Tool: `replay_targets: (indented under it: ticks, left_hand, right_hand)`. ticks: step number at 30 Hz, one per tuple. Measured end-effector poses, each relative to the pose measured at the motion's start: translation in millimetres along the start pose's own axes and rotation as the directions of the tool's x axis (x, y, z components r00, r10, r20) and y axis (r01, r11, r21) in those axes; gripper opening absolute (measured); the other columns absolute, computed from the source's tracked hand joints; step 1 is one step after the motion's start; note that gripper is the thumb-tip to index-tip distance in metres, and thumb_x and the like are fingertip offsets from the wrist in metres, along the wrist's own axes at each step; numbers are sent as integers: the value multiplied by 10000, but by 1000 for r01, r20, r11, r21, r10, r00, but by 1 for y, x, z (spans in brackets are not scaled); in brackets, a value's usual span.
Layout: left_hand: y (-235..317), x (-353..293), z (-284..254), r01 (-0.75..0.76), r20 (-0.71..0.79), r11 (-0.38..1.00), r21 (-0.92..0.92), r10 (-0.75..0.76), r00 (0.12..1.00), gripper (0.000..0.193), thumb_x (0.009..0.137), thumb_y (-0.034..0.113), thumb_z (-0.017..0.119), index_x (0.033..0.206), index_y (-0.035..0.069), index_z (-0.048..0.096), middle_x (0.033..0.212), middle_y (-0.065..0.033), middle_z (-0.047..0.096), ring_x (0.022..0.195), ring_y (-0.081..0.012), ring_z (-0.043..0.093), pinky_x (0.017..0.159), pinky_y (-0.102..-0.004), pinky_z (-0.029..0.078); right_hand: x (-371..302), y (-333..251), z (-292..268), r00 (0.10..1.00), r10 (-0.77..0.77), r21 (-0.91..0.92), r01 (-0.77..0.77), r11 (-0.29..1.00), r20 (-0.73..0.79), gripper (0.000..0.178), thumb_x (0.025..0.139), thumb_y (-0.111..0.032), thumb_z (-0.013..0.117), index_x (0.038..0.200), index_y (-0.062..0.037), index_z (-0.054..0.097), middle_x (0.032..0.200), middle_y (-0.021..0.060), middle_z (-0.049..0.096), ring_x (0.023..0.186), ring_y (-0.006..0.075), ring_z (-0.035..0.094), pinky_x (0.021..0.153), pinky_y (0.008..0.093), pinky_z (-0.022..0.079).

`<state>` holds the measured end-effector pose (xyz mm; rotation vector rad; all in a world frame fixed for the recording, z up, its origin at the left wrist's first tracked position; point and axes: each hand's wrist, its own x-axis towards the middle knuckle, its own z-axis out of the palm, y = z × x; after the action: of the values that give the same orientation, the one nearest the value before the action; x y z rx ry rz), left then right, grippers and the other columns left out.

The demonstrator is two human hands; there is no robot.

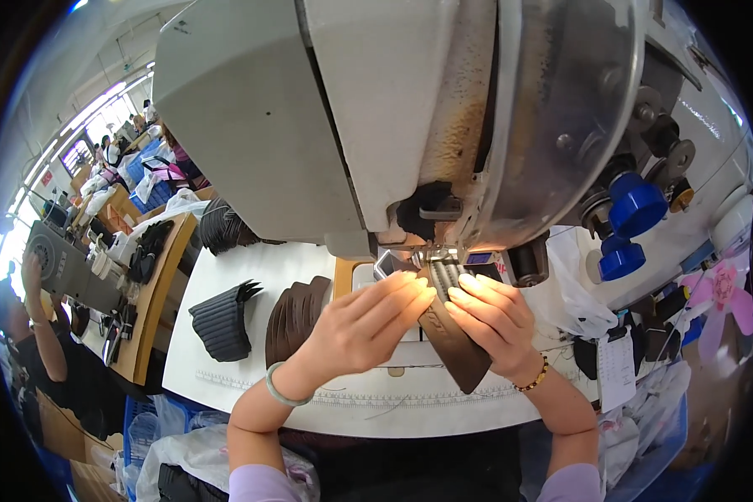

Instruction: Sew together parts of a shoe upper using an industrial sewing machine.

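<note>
Under the head of a large grey sewing machine (pixel 251 109) lies a brown leather-like piece (pixel 453 347), with its wide end hanging toward me. A ribbed dark strip shows on its upper part, close to the lit needle area (pixel 439 255). My left hand (pixel 364 326) pinches the left edge of the piece, fingers together. On the opposite edge, my right hand (pixel 498 322) has its fingertips pressed down and its thumb side against the piece. Both hands are close to the presser foot, whose exact contact with the piece I cannot make out.
Left on the white table (pixel 251 276) are a stack of black ribbed pieces (pixel 223 322) and a stack of brown ones (pixel 295 318). A printed ruler (pixel 410 399) runs along the front. Blue knobs (pixel 636 205) and a pink fan (pixel 722 293) are at right. A person works at far left.
</note>
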<state>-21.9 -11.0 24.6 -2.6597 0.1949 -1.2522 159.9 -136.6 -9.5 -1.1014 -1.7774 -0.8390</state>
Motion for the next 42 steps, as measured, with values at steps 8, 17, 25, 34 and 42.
replay_targets:
  ticks: [8, 17, 25, 34, 42]
  left_hand:
    - [10, 1, -1, -53, -18, 992, 115, 55, 998, 470, 680, 108, 691, 1130, -22, 651, 1005, -105, 627, 943, -245, 645, 753, -313, 565]
    - [8, -4, -2, 112, -86, 974, -197, -131, 988, 372, 645, -38, 614, 1014, -38, 664, 989, -149, 681, 885, -284, 690, 739, -311, 574]
    - [22, 4, -10, -14, 71, 998, 64, 9, 997, 446, 592, 1, 594, 1026, -83, 646, 1018, -156, 632, 968, -283, 662, 806, -328, 582]
    - [18, 1, -14, 176, 37, 978, -115, -173, 984, 409, 637, -30, 642, 1046, -32, 652, 1027, -129, 657, 887, -236, 679, 682, -299, 565]
    - [18, -2, -4, 445, -64, 801, -401, -509, 858, 319, 730, -47, 693, 1046, -30, 651, 940, -138, 694, 757, -244, 693, 629, -261, 551]
  right_hand:
    - [-2, -3, 5, 1000, 23, -19, -23, 1000, 0, 267, 751, -89, 672, 1010, -25, 667, 1060, 86, 654, 996, 241, 633, 887, 393, 539]
    - [-4, 6, 8, 998, -43, 46, 45, 998, -41, 295, 763, -117, 739, 1036, -37, 663, 1065, 104, 656, 1019, 300, 654, 870, 423, 547]
    - [-4, 6, 5, 998, -39, 64, 42, 997, -47, 247, 763, -85, 683, 1006, -39, 680, 1088, 66, 641, 1084, 246, 615, 909, 394, 526]
    - [-1, -12, 3, 999, 53, 33, -53, 998, 11, 245, 779, 4, 638, 1023, -7, 662, 1048, 75, 631, 1058, 241, 620, 946, 432, 501]
    - [3, 1, 2, 997, -80, 11, 80, 997, -19, 252, 737, -34, 696, 984, 12, 676, 1041, 85, 638, 990, 229, 648, 877, 352, 536]
